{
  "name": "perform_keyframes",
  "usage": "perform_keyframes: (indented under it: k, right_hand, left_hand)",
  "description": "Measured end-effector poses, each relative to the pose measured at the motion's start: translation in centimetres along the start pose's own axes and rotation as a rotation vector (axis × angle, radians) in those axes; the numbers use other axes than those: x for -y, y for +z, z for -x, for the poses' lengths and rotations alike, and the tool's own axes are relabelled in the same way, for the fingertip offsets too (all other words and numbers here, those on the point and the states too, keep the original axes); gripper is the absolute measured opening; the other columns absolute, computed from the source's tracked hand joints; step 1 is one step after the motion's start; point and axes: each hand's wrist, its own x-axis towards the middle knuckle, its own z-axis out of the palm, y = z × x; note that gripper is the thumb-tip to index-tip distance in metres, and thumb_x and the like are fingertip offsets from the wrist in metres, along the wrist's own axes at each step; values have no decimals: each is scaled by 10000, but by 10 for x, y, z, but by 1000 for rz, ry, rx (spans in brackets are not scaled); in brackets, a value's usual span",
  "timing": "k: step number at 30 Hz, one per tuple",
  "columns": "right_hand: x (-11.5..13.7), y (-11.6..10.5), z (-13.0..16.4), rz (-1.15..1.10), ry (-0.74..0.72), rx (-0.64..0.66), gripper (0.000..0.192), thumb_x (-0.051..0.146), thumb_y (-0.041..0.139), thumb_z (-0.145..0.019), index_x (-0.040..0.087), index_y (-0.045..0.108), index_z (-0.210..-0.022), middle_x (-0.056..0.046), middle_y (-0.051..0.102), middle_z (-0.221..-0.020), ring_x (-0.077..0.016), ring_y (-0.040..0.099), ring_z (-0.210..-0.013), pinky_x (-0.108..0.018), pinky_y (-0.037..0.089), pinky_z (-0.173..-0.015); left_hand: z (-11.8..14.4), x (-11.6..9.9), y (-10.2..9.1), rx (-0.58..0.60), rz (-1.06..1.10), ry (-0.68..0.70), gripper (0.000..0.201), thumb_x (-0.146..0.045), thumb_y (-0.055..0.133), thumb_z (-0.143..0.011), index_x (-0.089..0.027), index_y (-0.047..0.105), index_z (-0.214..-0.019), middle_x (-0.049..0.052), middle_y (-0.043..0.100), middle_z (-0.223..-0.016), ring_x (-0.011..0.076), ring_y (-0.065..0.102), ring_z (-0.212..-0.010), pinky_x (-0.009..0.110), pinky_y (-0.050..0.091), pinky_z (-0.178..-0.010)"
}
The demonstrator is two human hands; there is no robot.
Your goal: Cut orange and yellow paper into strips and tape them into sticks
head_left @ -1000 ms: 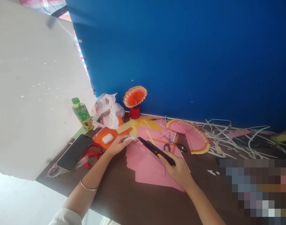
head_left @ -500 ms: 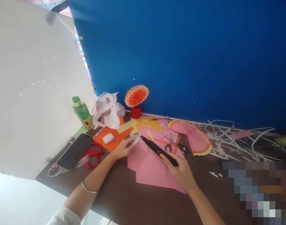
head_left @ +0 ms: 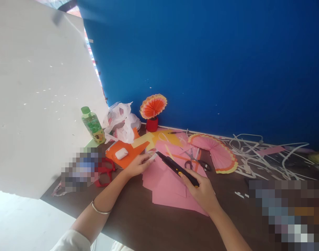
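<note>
My right hand [head_left: 198, 190] is wrapped around a black utility knife [head_left: 176, 168] with yellow parts, its tip slanting up to the left. Pinched in my left hand [head_left: 138, 164] is a small white looped strip [head_left: 153, 157], perhaps tape; the knife's tip is right beside it, and I cannot tell whether they touch. Beneath both hands lies a stack of pink paper [head_left: 172, 195]. Black-handled scissors [head_left: 204, 165] rest on the sheets just past the knife. Orange paper [head_left: 117, 161] with a white earbud case [head_left: 121, 153] on it is beyond my left wrist.
Red-handled scissors [head_left: 105, 174] lie left of my forearm. A green-capped bottle [head_left: 92, 125], a crumpled plastic bag [head_left: 122, 122] and a folded paper flower [head_left: 153, 106] in a red pot [head_left: 152, 124] stand behind. On the right are a pink paper fan [head_left: 217, 153] and tangled white cables [head_left: 249, 157].
The view has shifted very slightly, and the white strip at my left fingertips sits at a slightly different angle. Both hands and the utility knife keep nearly the same position.
</note>
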Motion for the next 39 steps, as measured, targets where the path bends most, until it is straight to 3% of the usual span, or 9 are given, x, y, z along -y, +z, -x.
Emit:
perform_keyframes:
  k: [7, 14, 18, 21, 25, 29, 33, 39]
  right_hand:
    - [5, -3, 0, 47, -40, 21, 369, 422, 503, -789, 148, 639, -996, -11, 607, -646, -125, 485, -459, -217, 419, -395]
    - [11, -2, 2, 125, -113, 6, 327, 406, 490, -806, 165, 644, -966, -6, 603, -584, -128, 515, -447, -208, 427, -400]
    - [7, 2, 1, 229, -230, 38, 297, 374, 461, -823, 198, 633, -991, -40, 677, -771, -178, 627, -650, -242, 496, -582]
    - [2, 0, -2, 265, -247, -110, 310, 388, 459, -816, 190, 629, -984, -61, 690, -828, -194, 647, -698, -248, 490, -619]
    - [-5, -12, -7, 288, -98, -432, 405, 458, 434, -807, 139, 609, -984, -89, 685, -735, -201, 635, -594, -259, 469, -564]
    - [-12, -16, -12, 328, -24, -422, 423, 469, 393, -812, 145, 582, -1009, -93, 676, -735, -223, 634, -635, -280, 462, -571]
    - [-26, -15, -18, 338, -7, -373, 394, 373, 369, -826, 140, 509, -1111, -113, 654, -839, -251, 624, -757, -319, 468, -632]
    - [-48, -30, -27, 494, 4, -490, 539, 204, 319, -792, 2, 304, -1291, -271, 492, -1110, -372, 508, -1005, -479, 442, -723]
  left_hand:
    - [-1, -1, -1, -36, 85, -24, 330, -421, 424, -842, -138, 580, -773, 81, 632, -919, 219, 556, -951, 272, 424, -760]
    - [-2, 9, -1, -74, 181, -31, 295, -406, 478, -819, -138, 575, -745, 31, 590, -770, 150, 525, -746, 238, 371, -651]
    - [-6, 16, -2, -242, 412, -85, 337, -454, 487, -803, -137, 555, -712, -20, 484, -603, 86, 432, -555, 222, 335, -567]
    - [-8, 19, -4, -352, 513, -74, 353, -464, 475, -809, -140, 529, -681, -48, 402, -530, 63, 370, -486, 210, 320, -527]
    - [-7, 13, -3, -289, 397, -31, 341, -465, 507, -789, -131, 577, -777, -16, 503, -574, 97, 481, -551, 228, 390, -572]
    - [-5, 3, 1, -243, 325, 11, 335, -442, 513, -794, -122, 599, -846, 65, 639, -719, 166, 597, -701, 294, 456, -710]
    - [-3, 1, 1, -216, 288, 24, 321, -422, 539, -783, -122, 622, -864, 112, 681, -848, 212, 632, -815, 317, 476, -755]
    - [-1, 8, 4, -195, 197, 8, 327, -420, 568, -760, -123, 668, -852, 93, 690, -849, 197, 632, -794, 299, 486, -750]
